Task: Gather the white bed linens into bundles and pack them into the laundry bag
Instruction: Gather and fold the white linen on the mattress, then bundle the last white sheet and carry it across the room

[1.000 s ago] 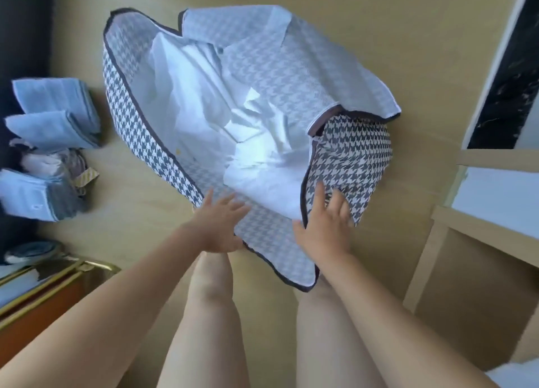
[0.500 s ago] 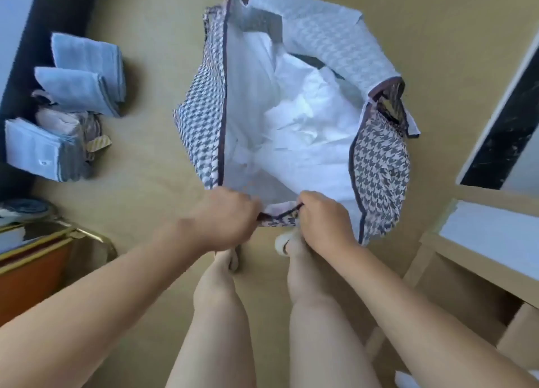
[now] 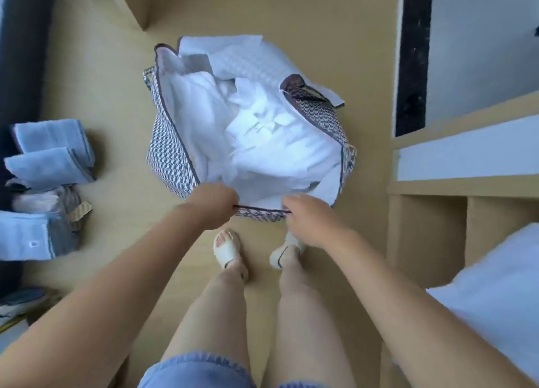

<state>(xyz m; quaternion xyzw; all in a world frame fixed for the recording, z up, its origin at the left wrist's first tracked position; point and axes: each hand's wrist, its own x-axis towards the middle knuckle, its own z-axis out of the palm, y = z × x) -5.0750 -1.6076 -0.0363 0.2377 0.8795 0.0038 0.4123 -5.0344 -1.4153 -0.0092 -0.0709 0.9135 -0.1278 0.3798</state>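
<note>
A houndstooth-patterned laundry bag [image 3: 166, 151] stands open on the tan floor in front of my feet. White bed linens [image 3: 271, 142] fill it in a crumpled heap up to the rim. My left hand [image 3: 213, 203] is closed on the bag's near rim at its left end. My right hand [image 3: 309, 218] grips the same near rim further right, and the dark-edged rim is stretched between the two fists. The bag's far flap [image 3: 250, 63] lies folded back.
Folded blue towels [image 3: 52, 151] are stacked on the floor at the left by a dark wall strip. A wooden bed frame [image 3: 437, 212] with white bedding [image 3: 501, 285] stands at the right. My feet in white slippers [image 3: 226, 250] are just below the bag.
My hands went from resting flat on the bag's slumped near side to gripping its rim. The bag has been pulled upright and drawn together. The camera view has risen higher.
</note>
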